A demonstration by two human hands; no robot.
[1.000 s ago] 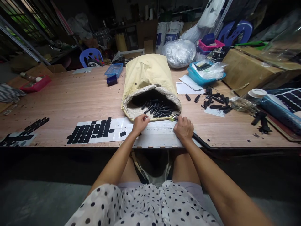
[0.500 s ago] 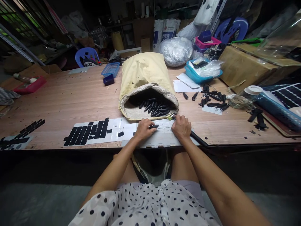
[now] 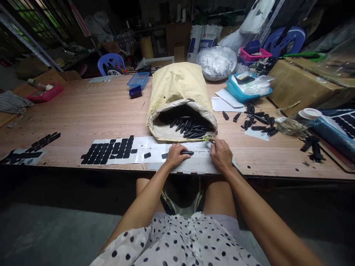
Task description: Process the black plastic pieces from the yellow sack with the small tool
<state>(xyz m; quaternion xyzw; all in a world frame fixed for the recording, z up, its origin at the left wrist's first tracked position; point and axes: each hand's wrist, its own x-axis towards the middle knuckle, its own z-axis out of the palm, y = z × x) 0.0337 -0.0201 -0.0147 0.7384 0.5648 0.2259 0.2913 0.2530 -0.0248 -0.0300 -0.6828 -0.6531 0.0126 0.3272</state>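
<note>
My left hand (image 3: pixel 176 155) is closed on a slender black plastic piece (image 3: pixel 188 152), held low over a pale board (image 3: pixel 194 167) at the table's front edge. In my right hand (image 3: pixel 222 153) is a dark-handled tool (image 3: pixel 211 140) with a small yellow-green part at its tip. The fingers are wrapped round it, and its exact kind cannot be made out. Straight ahead, a cream woven sack (image 3: pixel 177 81) lies with its mouth towards me, several black tapered pieces (image 3: pixel 191 127) inside. Black rounded stickers (image 3: pixel 108 151) cover white sheets to the left.
Loose black parts (image 3: pixel 259 120) lie on the right, near a glass jar (image 3: pixel 291 125) and a cardboard box (image 3: pixel 302 85). Behind them stands a teal basket (image 3: pixel 244 96). A blue basket (image 3: pixel 138 79) and a red tray (image 3: pixel 46 94) are farther left.
The whole view has shifted, so the table and sack appear farther right. My left hand and its black piece have come slightly nearer me. Both hands keep their hold.
</note>
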